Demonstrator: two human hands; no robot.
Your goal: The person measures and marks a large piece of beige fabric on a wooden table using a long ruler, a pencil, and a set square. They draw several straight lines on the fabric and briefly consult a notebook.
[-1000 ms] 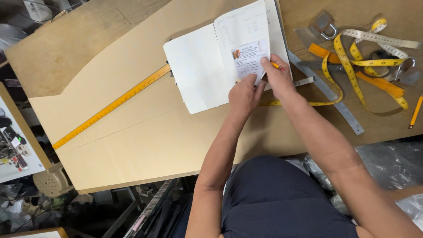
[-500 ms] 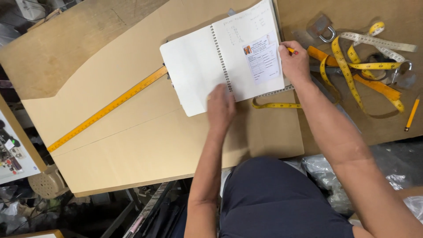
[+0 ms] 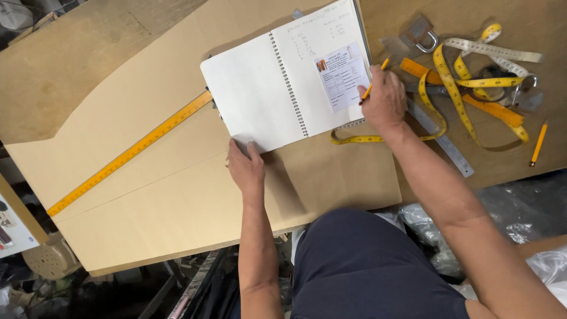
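Since the frames just before, we are seeing the spiral notebook (image 3: 289, 82) sitting further up the table, and our left hand (image 3: 245, 168) is now coming to rest at its lower left corner instead of under the middle of the pages. Our right hand (image 3: 384, 100) is staying at the right-hand page, fingers closed around a yellow pencil (image 3: 374, 84) whose tip is pointing toward the small printed card (image 3: 342, 77) lying on that page. The left hand is lying flat and open, fingertips touching the notebook's lower edge and the brown pattern paper (image 3: 177, 195) beneath, gripping nothing.

As we are judging it, the work is sitting in a checking stage: the notebook is lying open on the pattern paper, handwritten figures are showing at the top of the right page, and the left page is blank. The long yellow ruler (image 3: 130, 153) is lying diagonally across the paper, partly under the notebook. We are seeing one ruled line on the paper; no cutting is showing. The yellow tape measures (image 3: 455, 94) and a second pencil (image 3: 537, 143) are lying to the right, untouched.
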